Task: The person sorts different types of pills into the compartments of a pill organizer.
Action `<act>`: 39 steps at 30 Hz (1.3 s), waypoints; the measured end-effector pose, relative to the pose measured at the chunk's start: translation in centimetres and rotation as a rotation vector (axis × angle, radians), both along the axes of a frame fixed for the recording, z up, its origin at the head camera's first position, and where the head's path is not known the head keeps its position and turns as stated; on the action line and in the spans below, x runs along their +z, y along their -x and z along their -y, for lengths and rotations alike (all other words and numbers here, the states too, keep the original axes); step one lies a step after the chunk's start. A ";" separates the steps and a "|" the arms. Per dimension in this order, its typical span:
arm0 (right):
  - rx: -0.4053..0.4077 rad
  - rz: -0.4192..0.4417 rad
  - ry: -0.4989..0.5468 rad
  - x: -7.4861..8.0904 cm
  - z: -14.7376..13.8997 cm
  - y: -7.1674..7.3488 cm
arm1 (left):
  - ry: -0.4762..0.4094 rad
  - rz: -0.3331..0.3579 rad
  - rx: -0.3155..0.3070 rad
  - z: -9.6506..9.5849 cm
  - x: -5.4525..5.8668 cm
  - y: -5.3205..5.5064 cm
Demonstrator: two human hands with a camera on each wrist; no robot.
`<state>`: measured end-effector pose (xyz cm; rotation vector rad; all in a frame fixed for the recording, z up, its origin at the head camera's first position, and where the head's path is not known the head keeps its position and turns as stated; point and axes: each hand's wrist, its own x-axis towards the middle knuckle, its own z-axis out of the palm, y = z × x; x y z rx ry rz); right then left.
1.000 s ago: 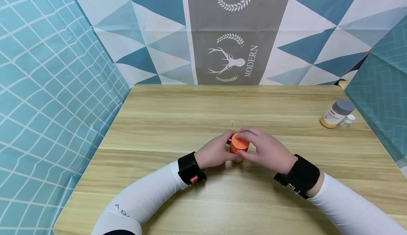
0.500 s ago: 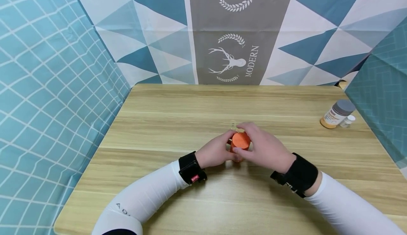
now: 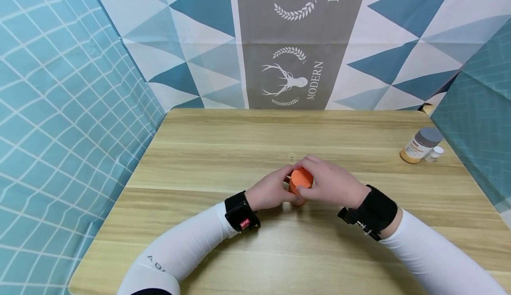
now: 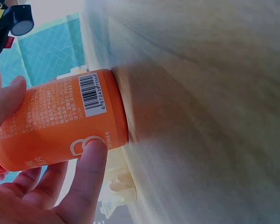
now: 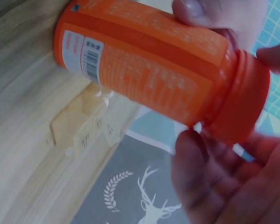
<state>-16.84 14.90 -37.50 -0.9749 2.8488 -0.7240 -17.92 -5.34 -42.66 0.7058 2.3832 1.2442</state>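
Note:
An orange bottle (image 4: pixel 51 116) with white print and a barcode stands upright on the wooden table, at mid-table in the head view. Its orange screw cap (image 3: pixel 302 178) is on the neck. My left hand (image 3: pixel 269 190) grips the bottle's body from the left, thumb and fingers on opposite sides. From the right, my right hand (image 3: pixel 333 183) holds the cap, thumb on one side and fingers on the other. Just behind the bottle lies a small clear plastic box (image 5: pixel 79 119) with printed marks on its lids, mostly hidden in the head view.
At the table's right edge stand a bottle with a grey cap (image 3: pixel 421 145) and a small white bottle (image 3: pixel 434 154). Patterned cloth (image 3: pixel 283 77) hangs along the back, and blue cloth (image 3: pixel 60 108) on the left. The wooden table top (image 3: pixel 207 153) extends around both hands.
My right hand's fingers have loosened, shifted and closed round the cap again, the wrist turning slightly. My left hand and the bottle have stayed in place.

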 end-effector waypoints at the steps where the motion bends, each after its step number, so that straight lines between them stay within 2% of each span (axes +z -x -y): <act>1: -0.038 0.011 0.001 -0.1 0.2 0.0 | -0.002 0.004 0.002 0.0 0.0 0.0; 7: -0.227 0.058 -0.033 -0.6 1.2 -0.2 | -0.014 0.019 0.021 -0.3 -0.2 0.0; 11: -0.268 0.048 -0.090 -0.3 0.8 0.0 | -0.020 0.031 0.017 -0.4 -0.3 0.0; 12: -0.245 0.032 -0.090 -0.1 0.5 0.0 | -0.018 0.029 0.011 -0.5 -0.3 0.0; 14: -0.151 0.000 -0.079 0.4 -0.1 0.2 | -0.007 0.025 0.008 -0.4 -0.3 0.0; 17: 0.074 -0.013 -0.061 1.3 -0.9 0.5 | 0.006 0.022 0.013 -0.2 -0.1 0.0; 19: 0.202 0.015 -0.071 1.8 -1.2 0.6 | 0.004 0.027 0.018 0.0 -0.1 0.0; 20: 0.239 0.032 -0.080 2.0 -1.2 0.7 | 0.003 0.027 0.018 0.0 0.0 0.1; 22: 0.263 0.062 -0.089 2.3 -1.2 0.7 | -0.001 0.029 0.011 0.0 0.0 0.1; 25: 0.203 0.075 -0.096 2.2 -1.0 0.8 | -0.005 0.024 -0.003 -0.2 0.0 0.2; 29: 0.047 0.054 -0.106 1.6 -0.4 0.9 | -0.009 0.020 -0.004 -0.5 0.0 0.2; 35: -0.185 -0.055 -0.166 0.4 0.9 0.1 | -0.031 0.045 -0.005 -0.6 0.0 0.2; 37: -0.220 -0.090 -0.195 -0.1 1.0 0.0 | -0.031 0.045 -0.006 -0.5 0.1 0.1; 39: -0.218 -0.088 -0.200 -0.4 0.7 0.2 | -0.018 0.037 -0.004 -0.4 0.1 0.0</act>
